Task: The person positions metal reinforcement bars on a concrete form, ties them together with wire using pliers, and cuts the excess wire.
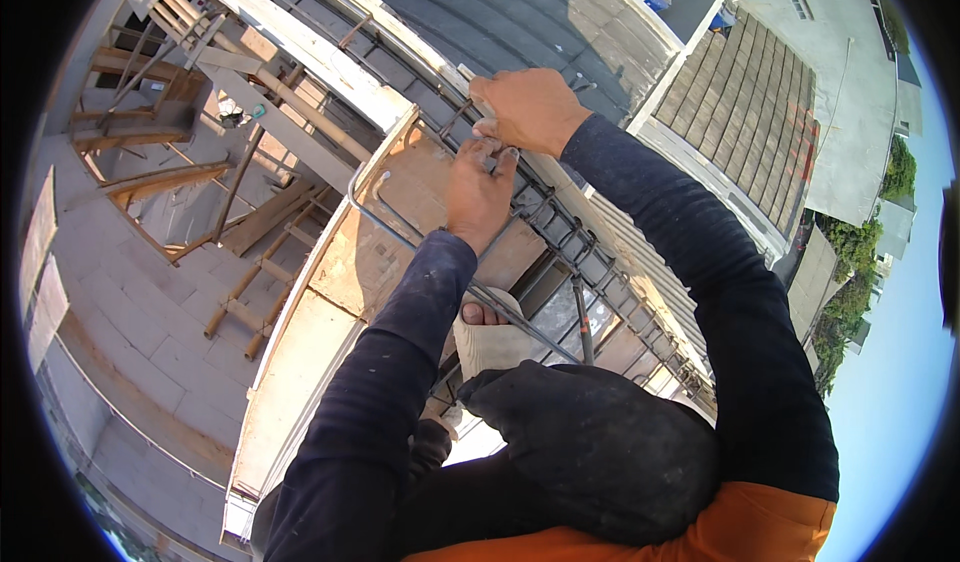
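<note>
Over the long grey steel-bar cage (575, 242) beside the tan plywood panel (345, 262), our bare left hand (480, 197) and right hand (532, 112) curl, how tightly or on what we can't tell, and it looks stiff, heavy, best gripped by its long bars.

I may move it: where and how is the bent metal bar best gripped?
Probably the straight stretch of the bent metal bar by its rounded bend, from the left: it's exposed over the wooden panel, whereas the left sleeve hides it farther along.
</note>
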Demonstrator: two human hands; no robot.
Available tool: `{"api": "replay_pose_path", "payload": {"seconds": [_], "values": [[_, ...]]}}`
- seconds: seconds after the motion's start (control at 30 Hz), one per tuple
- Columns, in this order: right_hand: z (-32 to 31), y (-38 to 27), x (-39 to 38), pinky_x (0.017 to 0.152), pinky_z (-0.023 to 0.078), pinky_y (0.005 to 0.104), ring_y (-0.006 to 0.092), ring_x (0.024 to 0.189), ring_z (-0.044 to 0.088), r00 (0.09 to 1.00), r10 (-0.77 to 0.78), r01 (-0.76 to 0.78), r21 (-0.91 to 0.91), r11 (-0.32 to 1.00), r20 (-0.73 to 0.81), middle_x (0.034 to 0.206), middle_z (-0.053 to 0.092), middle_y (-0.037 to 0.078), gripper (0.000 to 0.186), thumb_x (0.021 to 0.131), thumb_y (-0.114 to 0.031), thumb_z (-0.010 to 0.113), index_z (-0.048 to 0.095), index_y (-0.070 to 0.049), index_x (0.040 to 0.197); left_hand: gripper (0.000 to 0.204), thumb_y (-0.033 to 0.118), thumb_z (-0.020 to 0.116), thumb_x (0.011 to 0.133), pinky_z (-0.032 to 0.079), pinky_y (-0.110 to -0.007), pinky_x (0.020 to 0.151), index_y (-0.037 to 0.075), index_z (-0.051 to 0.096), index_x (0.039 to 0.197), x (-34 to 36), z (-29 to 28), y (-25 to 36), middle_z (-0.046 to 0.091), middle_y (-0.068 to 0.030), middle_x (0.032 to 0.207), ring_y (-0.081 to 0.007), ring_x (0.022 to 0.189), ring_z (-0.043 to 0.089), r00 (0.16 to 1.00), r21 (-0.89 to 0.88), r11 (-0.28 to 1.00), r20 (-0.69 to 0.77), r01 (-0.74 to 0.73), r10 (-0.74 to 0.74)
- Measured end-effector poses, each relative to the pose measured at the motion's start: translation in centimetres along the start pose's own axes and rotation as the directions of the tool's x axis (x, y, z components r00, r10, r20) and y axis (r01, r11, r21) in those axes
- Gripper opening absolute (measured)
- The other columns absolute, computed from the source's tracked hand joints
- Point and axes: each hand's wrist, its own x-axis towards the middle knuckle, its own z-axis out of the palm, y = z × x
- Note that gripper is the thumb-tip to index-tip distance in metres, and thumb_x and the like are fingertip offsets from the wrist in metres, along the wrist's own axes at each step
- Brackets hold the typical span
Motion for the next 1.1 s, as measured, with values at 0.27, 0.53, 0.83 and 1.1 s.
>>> {"api": "replay_pose_path", "payload": {"seconds": [0.27,0.53,0.83,1.1], "values": [[0.8,-0.4,-10.3,0.059,0.054,0.0335,0.0155,0.056,0.062,0.766,0.469,-0.619,0.701,0.354,0.440,0.071,0.069,0.006,0.036,0.101,-0.032,0.063,0.069,-0.006,0.125,0.024,0.019,0.063,0.101,0.050,-0.028,0.061,-0.001,0.071,0.113,1.2,-1.1,-0.6,0.075,-0.0085,0.095,-0.0100,0.074,0.065,0.957,-0.099,0.976,0.236,0.194,-0.166],[6.1,-2.9,-10.9,0.044,0.047,0.0247,0.0080,0.048,0.056,0.744,0.486,-0.550,0.833,0.054,0.459,0.075,0.067,0.004,0.031,0.103,-0.025,0.065,0.071,-0.004,0.124,0.021,0.013,0.061,0.102,0.053,-0.025,0.064,-0.002,0.067,0.116,1.6,-1.4,0.4,0.076,-0.0072,0.099,-0.0096,0.081,0.068,0.899,-0.309,0.868,0.334,0.389,-0.284],[6.0,-3.1,-11.9,0.056,0.053,0.0355,0.0182,0.061,0.065,0.729,0.543,-0.558,0.821,0.120,0.417,0.078,0.067,0.007,0.030,0.099,-0.032,0.062,0.073,-0.004,0.106,0.019,0.015,0.062,0.102,0.053,-0.025,0.064,0.001,0.065,0.115,1.5,-1.3,-0.1,0.077,-0.0068,0.098,-0.0094,0.079,0.067,0.914,-0.301,0.888,0.320,0.347,-0.249],[0.4,0.3,-6.3,0.075,0.055,0.0505,0.0382,0.086,0.071,0.990,0.130,-0.121,0.158,0.980,-0.051,0.091,0.073,0.016,0.022,0.093,-0.027,0.069,0.072,-0.006,0.100,0.015,0.012,0.060,0.102,0.050,-0.025,0.060,0.000,0.067,0.107,0.9,-0.7,-0.3,0.075,-0.0047,0.092,-0.0077,0.070,0.061,0.952,-0.286,0.923,0.242,0.256,-0.189]]}}
